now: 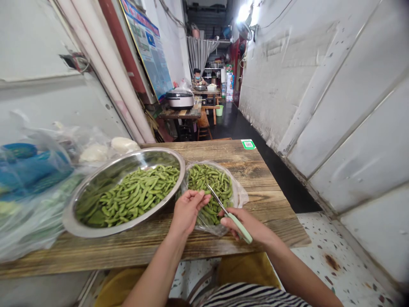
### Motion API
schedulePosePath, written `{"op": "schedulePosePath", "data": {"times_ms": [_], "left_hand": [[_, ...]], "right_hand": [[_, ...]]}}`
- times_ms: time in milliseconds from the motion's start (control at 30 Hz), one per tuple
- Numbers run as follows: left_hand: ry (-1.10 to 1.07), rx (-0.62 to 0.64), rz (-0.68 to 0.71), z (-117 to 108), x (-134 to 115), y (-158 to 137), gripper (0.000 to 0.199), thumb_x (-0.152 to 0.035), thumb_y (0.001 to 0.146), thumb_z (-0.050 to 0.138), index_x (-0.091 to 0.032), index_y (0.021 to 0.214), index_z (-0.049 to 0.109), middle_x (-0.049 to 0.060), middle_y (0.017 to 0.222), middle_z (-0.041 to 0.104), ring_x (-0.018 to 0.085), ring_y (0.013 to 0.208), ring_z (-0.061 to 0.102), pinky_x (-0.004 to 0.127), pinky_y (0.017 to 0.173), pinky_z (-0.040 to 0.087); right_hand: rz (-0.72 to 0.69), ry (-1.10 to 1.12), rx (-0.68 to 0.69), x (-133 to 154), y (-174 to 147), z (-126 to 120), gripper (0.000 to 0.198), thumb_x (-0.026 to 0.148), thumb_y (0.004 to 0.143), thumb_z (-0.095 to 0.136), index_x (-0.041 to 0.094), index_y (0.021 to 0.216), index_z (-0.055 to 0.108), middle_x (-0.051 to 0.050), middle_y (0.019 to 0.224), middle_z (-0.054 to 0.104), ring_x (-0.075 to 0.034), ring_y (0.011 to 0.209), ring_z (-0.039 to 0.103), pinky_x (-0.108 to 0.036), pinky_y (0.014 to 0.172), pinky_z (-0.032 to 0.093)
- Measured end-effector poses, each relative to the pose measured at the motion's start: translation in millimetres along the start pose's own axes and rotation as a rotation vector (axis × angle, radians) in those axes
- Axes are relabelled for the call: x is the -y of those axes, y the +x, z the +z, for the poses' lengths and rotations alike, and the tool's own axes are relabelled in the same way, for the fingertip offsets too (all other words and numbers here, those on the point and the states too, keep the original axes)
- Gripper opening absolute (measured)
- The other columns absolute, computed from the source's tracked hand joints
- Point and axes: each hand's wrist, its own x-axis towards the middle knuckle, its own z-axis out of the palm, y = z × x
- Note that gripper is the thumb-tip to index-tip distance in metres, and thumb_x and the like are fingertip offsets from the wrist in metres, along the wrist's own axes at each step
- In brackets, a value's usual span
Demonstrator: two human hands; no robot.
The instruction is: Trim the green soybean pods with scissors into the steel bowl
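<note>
My right hand point(239, 224) is closed around a pair of scissors point(238, 226) with pale green handles. Their blades point up and left over a clear plastic bag point(241, 197) full of green edamame pods point(214, 179). Beside the blade tips, my left hand point(190, 209) is pinched on what looks like an edamame pod, mostly hidden by the fingers. To the left stands a wide steel basin point(128, 230), with a heap of edamame pods point(143, 192) inside it.
Clear plastic bags point(35, 204) with blue and white contents crowd the left of the wooden table point(265, 183). A green-framed code card point(248, 144) lies at its far edge. Beyond are a rice cooker point(180, 99) on another table and a seated person point(198, 79).
</note>
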Motion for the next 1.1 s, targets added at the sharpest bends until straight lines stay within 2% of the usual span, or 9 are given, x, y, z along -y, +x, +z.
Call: {"op": "schedulePosePath", "data": {"times_ms": [400,500,633,700,767,833,900,967,1100], "left_hand": [[0.094,-0.013,0.058,0,2,-1,0.031,-0.029,0.056,0.078,-0.012,0.068,0.056,0.001,0.063,0.064,0.014,0.066,0.066,0.025,0.070,0.052],[0.272,-0.219,0.393,-13,-12,6,0.026,-0.032,0.067,0.069,-0.014,0.082,0.057,0.004,0.074,0.067,0.017,0.072,0.066,0.034,0.077,0.051],[0.911,-0.490,0.914,-30,-35,8,0.034,-0.028,0.074,0.062,-0.016,0.106,0.059,0.014,0.118,0.058,0.027,0.114,0.051,0.044,0.097,0.038],[1.211,-0.392,1.032,-29,-36,4,0.034,-0.026,0.076,0.061,-0.018,0.109,0.060,0.015,0.130,0.050,0.029,0.125,0.039,0.046,0.102,0.028],[1.423,-0.095,1.022,-24,-28,-1,0.022,-0.025,0.080,0.057,-0.022,0.101,0.065,0.010,0.117,0.060,0.026,0.114,0.049,0.046,0.100,0.025],[1.588,0.250,0.889,-17,-16,-5,0.015,-0.024,0.083,0.054,-0.025,0.087,0.068,0.005,0.090,0.068,0.021,0.091,0.058,0.045,0.094,0.026],[1.723,0.439,0.726,-13,-6,-5,0.013,-0.024,0.081,0.056,-0.024,0.079,0.069,0.003,0.075,0.067,0.021,0.081,0.057,0.044,0.086,0.027],[1.815,0.474,0.623,-12,-1,-3,0.009,-0.024,0.077,0.060,-0.023,0.078,0.070,0.005,0.075,0.065,0.024,0.083,0.056,0.041,0.080,0.027],[1.859,0.491,0.586,-12,-2,1,0.008,-0.024,0.075,0.062,-0.024,0.080,0.069,0.006,0.084,0.063,0.024,0.089,0.054,0.039,0.076,0.026]], "right_hand": [[0.066,0.070,-0.036,-1,2,-1,0.039,0.055,0.072,0.064,0.018,0.079,0.053,0.011,0.039,0.038,-0.005,0.029,0.035,-0.014,0.027,0.030],[0.047,0.101,-0.101,-3,5,-3,0.040,0.054,0.070,0.065,0.018,0.082,0.053,0.011,0.041,0.039,-0.005,0.031,0.037,-0.014,0.028,0.034],[0.072,0.115,-0.180,-6,7,-9,0.044,0.055,0.068,0.065,0.017,0.088,0.053,0.011,0.046,0.041,-0.005,0.035,0.039,-0.015,0.029,0.037],[0.071,0.106,-0.203,-9,7,-11,0.045,0.055,0.069,0.064,0.017,0.091,0.053,0.011,0.048,0.041,-0.006,0.035,0.040,-0.015,0.030,0.037],[0.055,0.085,-0.209,-12,6,-13,0.045,0.055,0.070,0.063,0.017,0.092,0.053,0.010,0.047,0.042,-0.006,0.035,0.041,-0.015,0.030,0.037],[0.036,0.065,-0.195,-14,5,-13,0.044,0.054,0.072,0.062,0.016,0.092,0.054,0.010,0.046,0.042,-0.006,0.034,0.041,-0.015,0.030,0.037],[0.029,0.061,-0.182,-15,4,-14,0.043,0.054,0.072,0.062,0.017,0.092,0.054,0.010,0.045,0.042,-0.006,0.034,0.041,-0.015,0.031,0.036],[0.035,0.068,-0.180,-15,4,-14,0.043,0.054,0.071,0.063,0.017,0.092,0.054,0.011,0.044,0.041,-0.006,0.033,0.040,-0.015,0.031,0.036],[0.042,0.072,-0.166,-16,3,-14,0.042,0.053,0.072,0.063,0.017,0.092,0.054,0.011,0.044,0.041,-0.006,0.034,0.040,-0.016,0.031,0.036]]}}
